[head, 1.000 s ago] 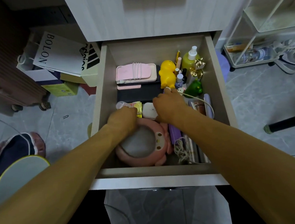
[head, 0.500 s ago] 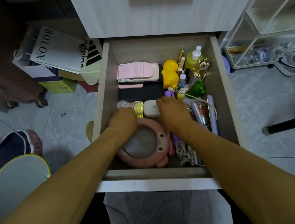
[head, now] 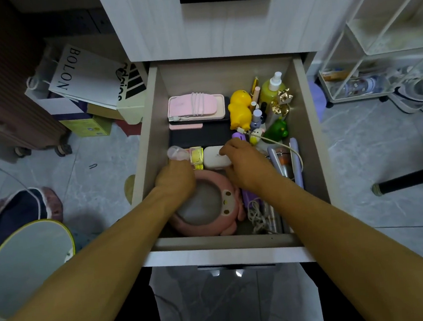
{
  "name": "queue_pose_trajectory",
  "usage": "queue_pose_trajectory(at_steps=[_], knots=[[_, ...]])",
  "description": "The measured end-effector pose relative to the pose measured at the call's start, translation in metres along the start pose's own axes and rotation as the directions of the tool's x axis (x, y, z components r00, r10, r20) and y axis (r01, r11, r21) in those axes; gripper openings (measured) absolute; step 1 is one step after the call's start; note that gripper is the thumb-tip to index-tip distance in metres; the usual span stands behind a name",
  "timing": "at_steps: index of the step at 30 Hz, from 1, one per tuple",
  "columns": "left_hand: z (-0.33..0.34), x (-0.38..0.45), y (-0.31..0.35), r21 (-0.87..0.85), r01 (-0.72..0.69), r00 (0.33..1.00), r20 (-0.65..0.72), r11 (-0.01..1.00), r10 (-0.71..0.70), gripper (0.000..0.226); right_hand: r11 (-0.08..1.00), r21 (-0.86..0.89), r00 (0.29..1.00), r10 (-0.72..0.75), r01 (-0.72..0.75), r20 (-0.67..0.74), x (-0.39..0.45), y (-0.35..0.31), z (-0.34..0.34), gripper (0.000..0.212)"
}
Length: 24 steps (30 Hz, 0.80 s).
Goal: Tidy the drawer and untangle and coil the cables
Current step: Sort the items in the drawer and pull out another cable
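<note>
Dim, soft indoor light, shadowed deep inside the open pale wooden drawer, wide-angle bending at edges, slightly blurry.

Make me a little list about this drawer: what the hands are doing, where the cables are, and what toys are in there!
drawer: pulled open, full of small things
left hand: over the pink plush mirror, fingers hidden
right hand: fingers curled on the white case
cables: a white cable runs loose past the right hand; a tangled cord lies near the front; a white cord is wrapped round the pink case
toys: yellow duck, green frog figure
bottle: yellow spray bottle at the back
</note>
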State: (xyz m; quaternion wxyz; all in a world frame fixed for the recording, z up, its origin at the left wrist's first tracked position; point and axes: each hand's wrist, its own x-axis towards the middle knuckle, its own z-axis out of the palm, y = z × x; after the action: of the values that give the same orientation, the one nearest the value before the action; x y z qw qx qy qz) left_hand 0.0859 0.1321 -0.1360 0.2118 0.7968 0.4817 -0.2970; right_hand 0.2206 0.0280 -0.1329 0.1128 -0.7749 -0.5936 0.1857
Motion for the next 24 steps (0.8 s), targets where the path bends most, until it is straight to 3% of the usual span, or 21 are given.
queue_pose_trajectory(at_steps=[2,5,8,11,13,17,24], knots=[[0.000,-0.012,0.002,0.015,0.065,0.990,-0.124,0.998,-0.063,0.036,0.998,0.051,1.000,0.026,-0.025,-0.011,-0.010,0.004,-0.011,0.038],[0.003,-0.022,0.002,-0.046,-0.143,0.938,-0.326,0.989,0.121,0.027,0.994,0.062,0.996,0.084,-0.086,0.037,-0.026,0.016,-0.028,0.027],[-0.004,-0.033,0.011,-0.202,-0.388,0.906,-0.260,0.899,0.333,0.021,0.990,0.038,0.987,0.136,-0.139,0.083,-0.044,0.026,-0.039,0.018],[-0.003,-0.035,0.029,-0.248,-0.458,0.888,-0.182,0.854,0.423,0.018,0.985,0.004,0.977,0.170,-0.172,0.126,-0.059,0.026,-0.045,0.017],[0.001,-0.031,0.040,-0.257,-0.419,0.908,-0.137,0.871,0.397,0.021,0.974,0.021,0.964,0.219,-0.225,0.154,-0.064,0.023,-0.044,0.026],[0.002,-0.018,0.065,-0.352,-0.269,0.963,-0.085,0.896,0.256,0.035,0.957,0.054,0.957,0.280,-0.284,0.075,-0.072,0.026,-0.034,0.037],[0.008,-0.022,0.094,-0.496,-0.089,0.996,-0.020,0.864,0.091,0.045,0.872,0.330,0.918,0.395,-0.361,-0.040,-0.071,0.022,-0.039,0.020]])
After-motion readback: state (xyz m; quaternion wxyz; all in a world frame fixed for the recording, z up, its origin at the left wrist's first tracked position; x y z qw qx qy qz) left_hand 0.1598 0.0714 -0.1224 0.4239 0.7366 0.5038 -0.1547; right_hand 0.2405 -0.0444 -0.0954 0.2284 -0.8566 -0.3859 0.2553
